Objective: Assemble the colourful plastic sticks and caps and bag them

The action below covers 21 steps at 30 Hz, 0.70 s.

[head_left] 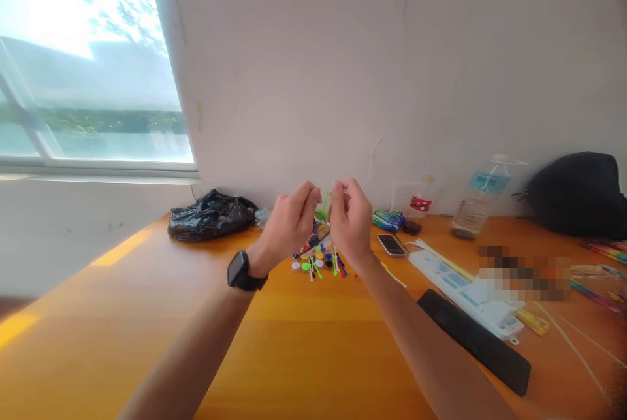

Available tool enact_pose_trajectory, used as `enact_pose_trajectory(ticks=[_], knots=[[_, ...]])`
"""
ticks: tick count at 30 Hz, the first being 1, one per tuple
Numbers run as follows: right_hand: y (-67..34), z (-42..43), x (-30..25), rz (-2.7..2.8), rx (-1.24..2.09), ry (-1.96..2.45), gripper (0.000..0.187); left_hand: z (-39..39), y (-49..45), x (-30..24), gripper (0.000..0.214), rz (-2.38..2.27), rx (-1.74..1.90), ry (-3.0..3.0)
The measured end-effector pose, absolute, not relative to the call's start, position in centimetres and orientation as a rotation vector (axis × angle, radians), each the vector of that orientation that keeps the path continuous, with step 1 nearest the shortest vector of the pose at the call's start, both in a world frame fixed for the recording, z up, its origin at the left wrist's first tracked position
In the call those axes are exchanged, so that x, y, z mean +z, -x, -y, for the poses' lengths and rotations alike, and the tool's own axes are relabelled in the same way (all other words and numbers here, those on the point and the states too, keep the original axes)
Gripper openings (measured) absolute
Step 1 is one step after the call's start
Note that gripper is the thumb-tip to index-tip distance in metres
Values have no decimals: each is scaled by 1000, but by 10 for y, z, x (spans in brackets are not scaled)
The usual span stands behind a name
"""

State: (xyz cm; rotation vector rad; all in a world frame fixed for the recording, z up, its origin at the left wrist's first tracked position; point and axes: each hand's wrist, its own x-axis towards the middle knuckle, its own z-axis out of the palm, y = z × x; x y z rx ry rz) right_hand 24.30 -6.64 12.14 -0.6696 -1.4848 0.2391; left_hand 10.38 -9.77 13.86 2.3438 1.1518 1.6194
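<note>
A slender light-green plastic piece [326, 201] stands nearly upright, partly hidden; whether it is gripped cannot be told. Below it, small round discs [305, 267], white, green and black, lie loosely grouped with thin, arrow-like sticks [336, 266], chiefly green and blue.

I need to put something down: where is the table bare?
Bare table: a wide patch left of the left forearm, nearer than the black bag; another between the forearms, nearer than the small coloured pieces. Crowded: around those pieces, and right of the right forearm, with power strip, dark flat object and bottle.
</note>
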Motion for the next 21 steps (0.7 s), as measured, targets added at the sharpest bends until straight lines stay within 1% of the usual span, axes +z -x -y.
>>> enact_pose_trajectory(ticks=[10,21], knots=[[-242,71,123,1487,244,709,36,101,-104,140,34,-1168,1607,-2339],[-243,68,121,1505,188,690,32,98,-103,138,32,-1160,1582,-2440]])
